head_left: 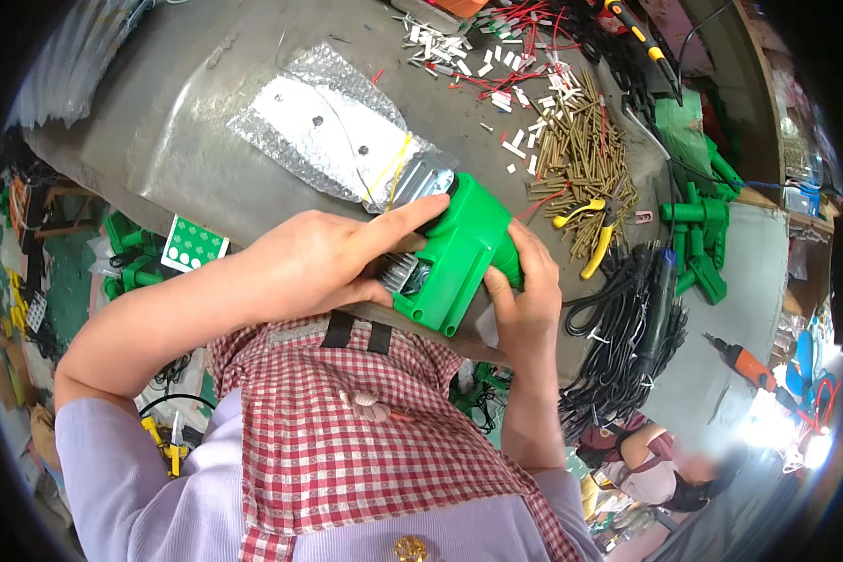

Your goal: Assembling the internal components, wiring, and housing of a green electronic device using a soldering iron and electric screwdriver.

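Above the near edge of the grey worktable point(197, 75), both my hands hold a green plastic housing point(464, 253). My left hand point(323, 258) grips its left side, with the index finger stretched along the upper opening and the thumb low, beside a finned metal part point(399, 273) inside the housing. My right hand point(531, 290) closes round the right side, thumb at the near face and fingers on the far side. Just beyond lies a white panel point(300, 126) in bubble wrap with a yellow band round it. The left middle fingers are partly hidden behind the housing.
Brass-coloured rods point(571, 140), white connectors point(436, 42) and yellow-handled pliers point(601, 234) lie far right. Nearer are bundled black cables point(618, 328). Green parts point(698, 225) stand right, with an orange power tool point(749, 365) nearer. Another person point(646, 459) sits at lower right.
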